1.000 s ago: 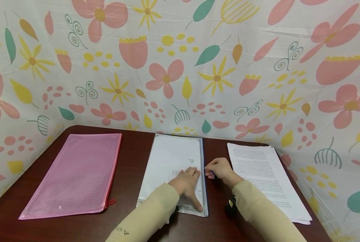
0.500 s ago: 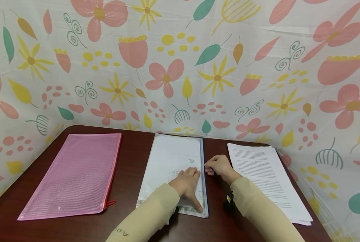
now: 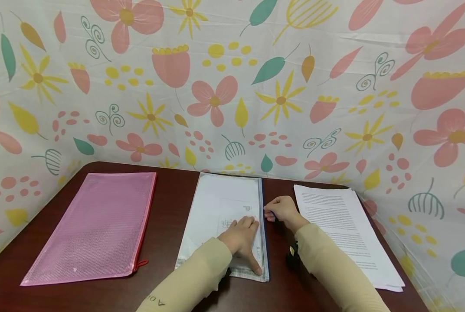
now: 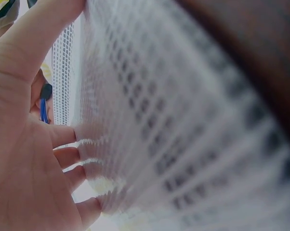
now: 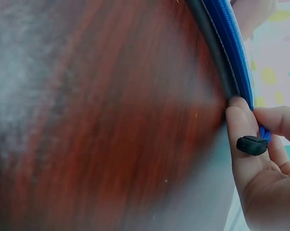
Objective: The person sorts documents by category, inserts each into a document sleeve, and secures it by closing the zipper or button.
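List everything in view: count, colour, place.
pink pouch: 1, pink mesh with red zip, flat on the table's left side
white pouch: 1, white mesh with blue zip along its right edge, papers inside, centre of table
zip pull: 1, black, on the blue zip, between the right hand's fingertips
paper stack: 1, white printed sheets, right side of table
table: 1, dark brown, under everything
cloth: 1, white with pink, yellow and green flower print, behind and beside the table
left hand: 1, beige sleeve, lies flat on the white pouch near its right edge
right hand: 1, beige sleeve, pinches the zip pull beside the white pouch
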`<state>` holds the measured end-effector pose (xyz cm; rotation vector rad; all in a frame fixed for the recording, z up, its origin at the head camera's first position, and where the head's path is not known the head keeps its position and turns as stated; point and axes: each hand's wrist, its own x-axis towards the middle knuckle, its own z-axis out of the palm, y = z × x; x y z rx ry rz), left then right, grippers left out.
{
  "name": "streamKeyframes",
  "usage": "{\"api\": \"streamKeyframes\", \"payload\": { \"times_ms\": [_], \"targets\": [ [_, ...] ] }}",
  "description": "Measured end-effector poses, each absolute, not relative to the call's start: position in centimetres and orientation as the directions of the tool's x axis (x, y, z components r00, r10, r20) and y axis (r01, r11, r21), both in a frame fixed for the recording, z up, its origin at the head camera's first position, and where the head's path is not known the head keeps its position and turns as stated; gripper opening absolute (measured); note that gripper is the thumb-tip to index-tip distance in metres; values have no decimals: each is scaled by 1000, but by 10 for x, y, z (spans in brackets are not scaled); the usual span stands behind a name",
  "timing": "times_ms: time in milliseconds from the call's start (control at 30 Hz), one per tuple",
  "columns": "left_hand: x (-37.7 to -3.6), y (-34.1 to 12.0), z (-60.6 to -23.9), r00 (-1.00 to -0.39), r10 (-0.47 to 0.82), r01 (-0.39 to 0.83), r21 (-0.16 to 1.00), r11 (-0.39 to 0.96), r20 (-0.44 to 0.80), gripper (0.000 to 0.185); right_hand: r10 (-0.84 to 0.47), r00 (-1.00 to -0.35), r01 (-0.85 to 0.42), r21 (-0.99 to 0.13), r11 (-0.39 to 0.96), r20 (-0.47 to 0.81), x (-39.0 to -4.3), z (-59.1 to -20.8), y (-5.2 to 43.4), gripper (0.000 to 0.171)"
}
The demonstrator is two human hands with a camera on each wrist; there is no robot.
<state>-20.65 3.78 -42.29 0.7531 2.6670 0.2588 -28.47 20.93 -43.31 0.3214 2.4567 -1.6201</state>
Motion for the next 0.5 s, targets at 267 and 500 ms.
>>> {"api": "streamKeyframes", "payload": {
  "times_ms": [267, 500],
  "targets": [
    [-206, 39, -424, -795, 538, 482, 246, 841, -280, 129, 87, -962, 272, -888, 369, -259, -290, -433, 210, 16],
    [-206, 37, -421, -794, 541, 483, 252, 838, -277, 130, 94, -960, 281, -887, 366, -265, -297, -433, 210, 17]
  ]
}}
